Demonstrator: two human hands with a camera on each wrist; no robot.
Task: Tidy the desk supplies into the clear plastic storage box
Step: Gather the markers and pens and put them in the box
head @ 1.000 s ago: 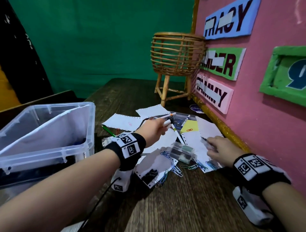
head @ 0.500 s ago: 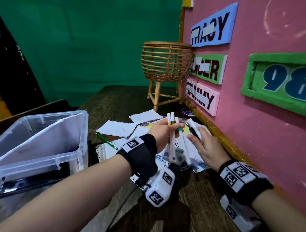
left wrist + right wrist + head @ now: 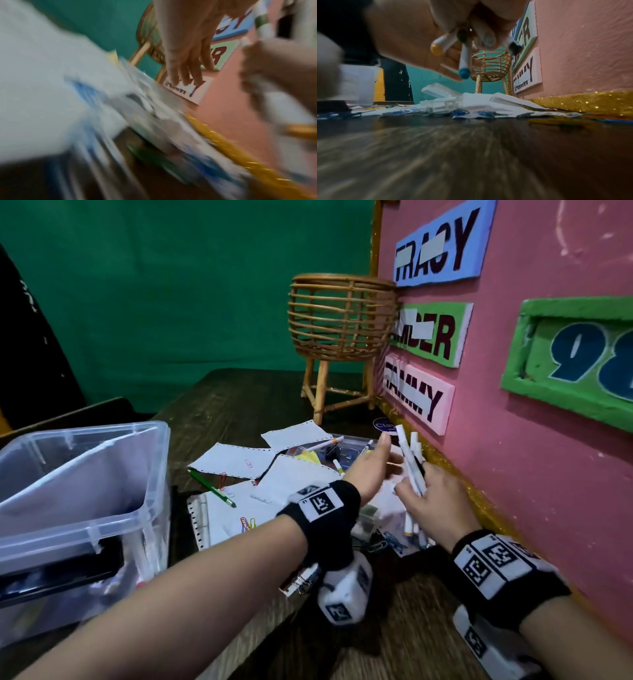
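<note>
Right grip (image 3: 432, 501) clutching white markers (image 3: 409, 460), coloured caps, left grip (image 3: 371, 470) released

I count one clear storage box (image 3: 102, 474), one rattan basket stand (image 3: 340, 320), one green pencil (image 3: 212, 489) and one small clear case (image 3: 442, 100). Four name-and-number plaques (image 3: 442, 251) hang on my right. Markers in the bundle (image 3: 411, 463): four at least; paper clips too blurred to count.
</note>
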